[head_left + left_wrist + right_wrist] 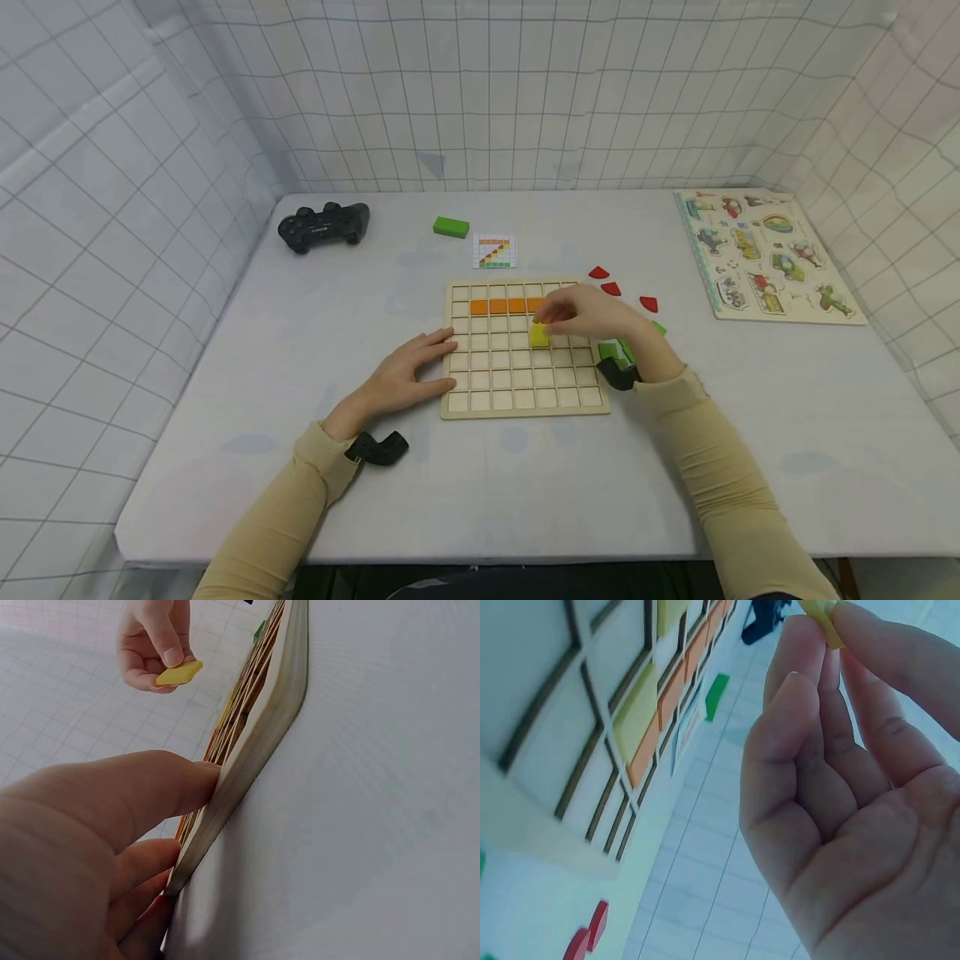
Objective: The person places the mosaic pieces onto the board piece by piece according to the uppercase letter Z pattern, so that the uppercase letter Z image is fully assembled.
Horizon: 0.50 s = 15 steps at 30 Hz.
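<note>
My left hand rests at the left edge of a wooden grid board, fingers extended, thumb spread lower. In the left wrist view the thumb touches the board's side. Above the grid, my right hand pinches a yellow tile between thumb and fingertips. A row of orange tiles lies in the board's upper cells, partly covered by the right hand in the head view. The right wrist view shows yellow tiles lying beside the orange ones.
A small pattern card lies behind the board, near a green block. Red pieces and green pieces lie to the right, the green partly under my wrist. A game controller sits back left, a picture puzzle board right.
</note>
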Tool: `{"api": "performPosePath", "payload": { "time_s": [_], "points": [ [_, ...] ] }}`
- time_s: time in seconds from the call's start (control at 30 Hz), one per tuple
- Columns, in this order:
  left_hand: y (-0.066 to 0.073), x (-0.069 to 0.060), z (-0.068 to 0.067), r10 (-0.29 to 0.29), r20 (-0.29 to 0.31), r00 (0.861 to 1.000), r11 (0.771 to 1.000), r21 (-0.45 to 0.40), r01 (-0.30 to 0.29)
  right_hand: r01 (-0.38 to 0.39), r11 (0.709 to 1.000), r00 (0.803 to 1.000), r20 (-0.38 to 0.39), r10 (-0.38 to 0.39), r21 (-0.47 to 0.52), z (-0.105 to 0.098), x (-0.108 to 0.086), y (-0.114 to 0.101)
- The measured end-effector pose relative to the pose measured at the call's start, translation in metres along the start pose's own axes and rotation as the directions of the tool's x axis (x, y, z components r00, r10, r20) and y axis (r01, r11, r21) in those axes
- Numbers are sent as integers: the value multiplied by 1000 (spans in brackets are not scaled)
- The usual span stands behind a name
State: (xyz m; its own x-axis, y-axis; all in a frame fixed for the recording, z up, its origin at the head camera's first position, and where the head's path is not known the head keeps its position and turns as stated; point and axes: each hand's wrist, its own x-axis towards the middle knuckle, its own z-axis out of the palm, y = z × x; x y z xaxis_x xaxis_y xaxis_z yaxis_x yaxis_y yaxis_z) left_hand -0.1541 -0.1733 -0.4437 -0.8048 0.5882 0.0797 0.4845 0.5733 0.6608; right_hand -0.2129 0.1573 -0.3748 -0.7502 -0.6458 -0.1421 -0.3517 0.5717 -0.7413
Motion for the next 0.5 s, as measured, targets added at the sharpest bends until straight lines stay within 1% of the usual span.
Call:
{"api": "performPosePath", "payload": {
  "time_s": [0.17,0.33,0.5],
  "points": [
    [0,0,0,1,0,1000,1000,-1,-1,26,1000,999,39,-26,1,11,5,-7],
    [-1,0,0,-1,1,1000,1000,-2,1,29,999,998,60,-28,-16,20,10,-7],
    [0,0,0,-2,2,1000,1000,0,2,11,1000,996,92,-10,-5,28,14,-8]
  ]
}}
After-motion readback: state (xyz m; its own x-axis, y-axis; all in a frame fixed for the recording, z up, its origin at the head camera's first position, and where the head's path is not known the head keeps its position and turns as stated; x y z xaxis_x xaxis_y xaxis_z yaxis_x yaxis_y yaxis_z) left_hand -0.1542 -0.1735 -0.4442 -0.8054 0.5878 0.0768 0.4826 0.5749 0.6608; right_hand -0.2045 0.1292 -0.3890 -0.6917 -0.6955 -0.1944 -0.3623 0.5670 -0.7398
